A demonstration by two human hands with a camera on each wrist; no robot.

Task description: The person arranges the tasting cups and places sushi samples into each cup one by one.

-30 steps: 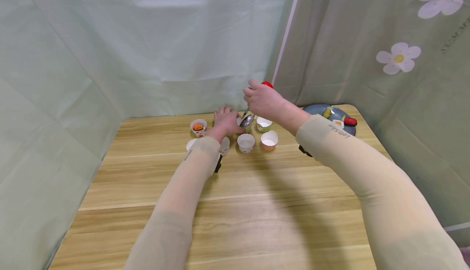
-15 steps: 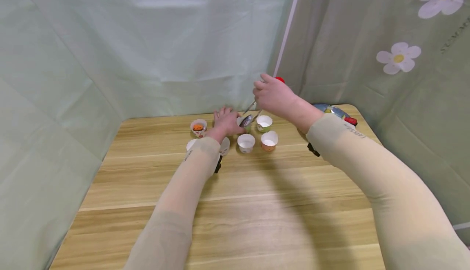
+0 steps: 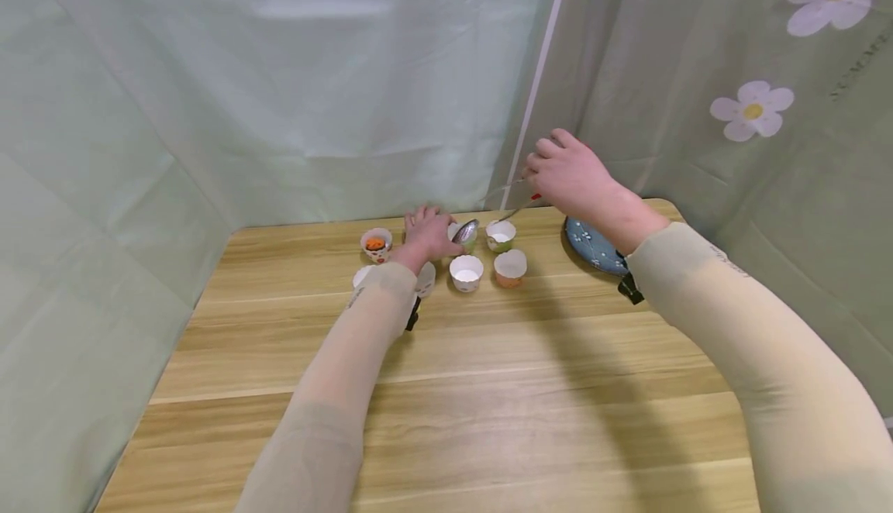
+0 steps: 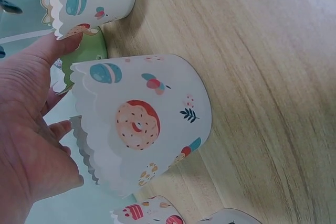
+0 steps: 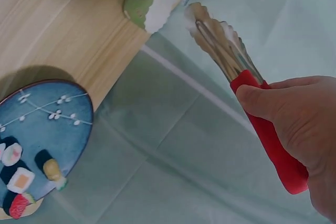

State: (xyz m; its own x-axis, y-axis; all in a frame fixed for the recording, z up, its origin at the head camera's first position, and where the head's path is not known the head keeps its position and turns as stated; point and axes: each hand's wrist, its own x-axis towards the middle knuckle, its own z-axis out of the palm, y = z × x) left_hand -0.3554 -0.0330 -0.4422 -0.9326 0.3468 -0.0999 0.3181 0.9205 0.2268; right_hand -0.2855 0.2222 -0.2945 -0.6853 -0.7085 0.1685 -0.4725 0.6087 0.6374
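In the head view my left hand [image 3: 428, 234] is at the back row of paper cups, its thumb against the side of a green paper cup [image 4: 90, 47]. The forefinger lies on the far side of that cup, partly hidden. A silvery oval piece [image 3: 466, 231] stands tilted in it; its kind is unclear. My right hand [image 3: 568, 170] is raised right of the cups and grips tongs [image 5: 265, 124] by their red handles. Their scalloped metal tips [image 5: 215, 32] are spread, with nothing between them.
More paper cups stand around, including a white one [image 3: 466, 273], an orange one [image 3: 510, 270] and a green one [image 3: 500, 237]. An orange-topped piece [image 3: 375, 243] sits in the left cup. Right, a blue plate [image 5: 47, 114] bears several toy sushi pieces [image 5: 21, 180].
The right hand has drawn the tongs away to the right and up from the green cup, leaving the silvery piece there. The left hand has stayed in place.
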